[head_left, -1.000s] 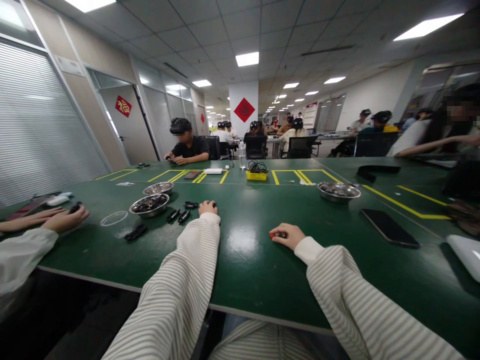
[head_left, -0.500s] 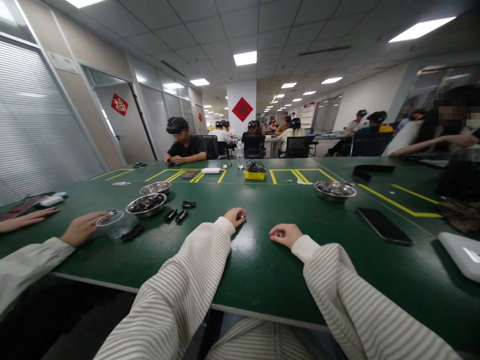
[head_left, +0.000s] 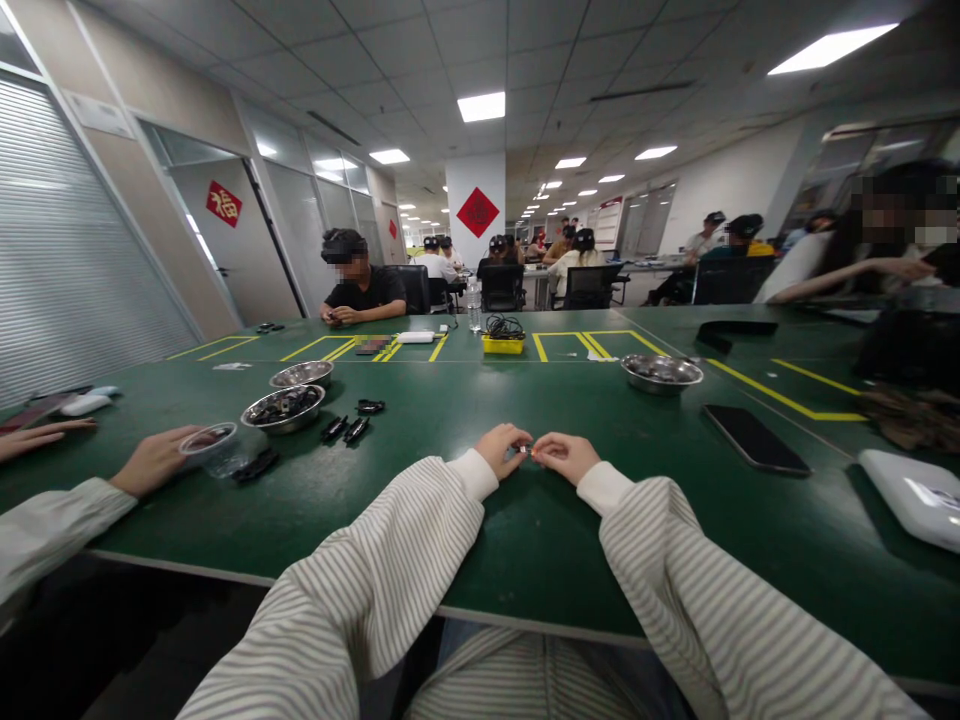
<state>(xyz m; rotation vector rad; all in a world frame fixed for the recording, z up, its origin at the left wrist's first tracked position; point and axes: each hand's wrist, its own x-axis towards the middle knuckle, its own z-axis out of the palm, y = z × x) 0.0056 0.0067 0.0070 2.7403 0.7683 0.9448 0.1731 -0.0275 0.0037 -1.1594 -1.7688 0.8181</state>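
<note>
Over the green table [head_left: 450, 420], my left hand [head_left: 500, 450] is closed in a pinch on a small shiny metallic piece [head_left: 523, 449]. Its kind is too small to make out. From the other side my right hand [head_left: 568, 456] pinches a tiny orange-red piece [head_left: 535, 451] between thumb and fingers. The fingertips of both hands almost meet, and the two small pieces are at or close to each other; whether they touch, I cannot tell. Fingers cover most of both.
Left of my hands lie several black plastic parts [head_left: 356, 430] by a steel bowl [head_left: 283, 425] of dark parts. A co-worker's hand [head_left: 159, 460] touches a clear plastic cup [head_left: 212, 455]. To the right are a steel bowl [head_left: 661, 386], a phone [head_left: 756, 439] and a white case [head_left: 904, 490].
My two hands have come together from apart, the left moving right and the right slightly inward. The small pieces in them now face each other. The view has shifted slightly.
</note>
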